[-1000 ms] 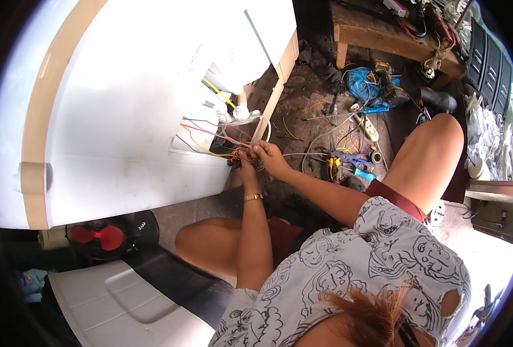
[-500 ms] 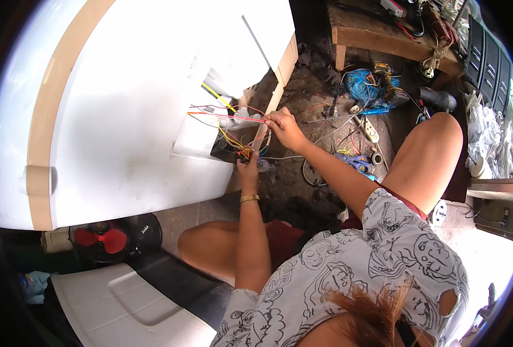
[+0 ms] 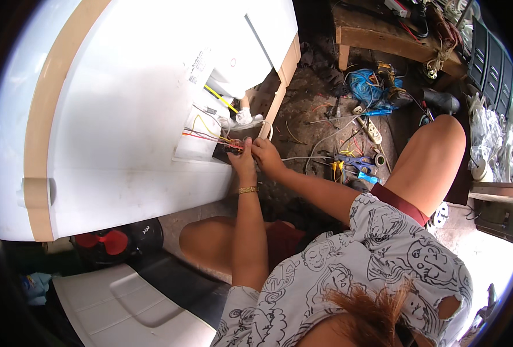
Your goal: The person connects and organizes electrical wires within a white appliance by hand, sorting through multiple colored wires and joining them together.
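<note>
A large white appliance (image 3: 123,133) lies on its side in front of me, with an open recess from which red, yellow and other coloured wires (image 3: 207,133) hang out. My left hand (image 3: 244,163), a gold bracelet on its wrist, pinches the wire ends at a small dark connector (image 3: 233,147). Touching it on the right, my right hand (image 3: 267,155) has its fingertips closed on the same wire ends. A yellow wire (image 3: 222,99) runs up toward a white fitting (image 3: 244,117).
On the dirt floor to the right lie blue and yellow handled pliers (image 3: 353,164), a white power strip (image 3: 374,132), a tape roll (image 3: 379,158) and a blue cable coil (image 3: 363,87). A wooden bench (image 3: 384,36) stands behind. A red fan (image 3: 107,240) and a white panel (image 3: 129,306) are at lower left.
Half a second ago my right hand was raised up and to the right, drawing a wire; it has come back down beside my left hand at the connector. My left hand stayed put.
</note>
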The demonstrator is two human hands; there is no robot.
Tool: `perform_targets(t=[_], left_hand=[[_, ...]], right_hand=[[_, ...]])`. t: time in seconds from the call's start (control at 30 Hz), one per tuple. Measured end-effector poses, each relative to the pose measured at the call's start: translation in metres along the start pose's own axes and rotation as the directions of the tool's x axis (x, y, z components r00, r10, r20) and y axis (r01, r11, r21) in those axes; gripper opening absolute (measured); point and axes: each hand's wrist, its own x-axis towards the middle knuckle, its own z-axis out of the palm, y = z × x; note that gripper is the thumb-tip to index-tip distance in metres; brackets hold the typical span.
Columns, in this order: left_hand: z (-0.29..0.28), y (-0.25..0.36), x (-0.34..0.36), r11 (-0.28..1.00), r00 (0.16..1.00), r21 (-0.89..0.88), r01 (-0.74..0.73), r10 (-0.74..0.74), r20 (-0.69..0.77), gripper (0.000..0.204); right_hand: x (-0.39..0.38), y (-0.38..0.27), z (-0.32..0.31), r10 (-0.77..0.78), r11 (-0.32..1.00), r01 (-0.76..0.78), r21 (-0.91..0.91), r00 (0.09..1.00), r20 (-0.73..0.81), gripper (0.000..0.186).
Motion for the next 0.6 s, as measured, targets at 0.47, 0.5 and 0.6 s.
perform_targets(t=[0.47,0.5,0.6], left_hand=[[-0.021,-0.014,-0.007,0.965,0.994,0.238,-0.110,0.112,0.005,0.039],[-0.030,-0.014,-0.005,0.942,0.982,0.285,-0.180,0.187,0.001,0.041],[-0.024,-0.013,-0.005,0.977,0.972,0.105,-0.184,0.164,0.171,0.063]], right_hand=[[0.006,0.002,-0.035,0.074,0.927,-0.172,0.333,0.955,0.288,0.035],[0.013,-0.011,-0.039,-0.026,0.967,-0.041,0.251,0.966,0.259,0.039],[0.048,-0.011,-0.057,0.106,0.930,-0.246,0.275,0.892,0.439,0.057]])
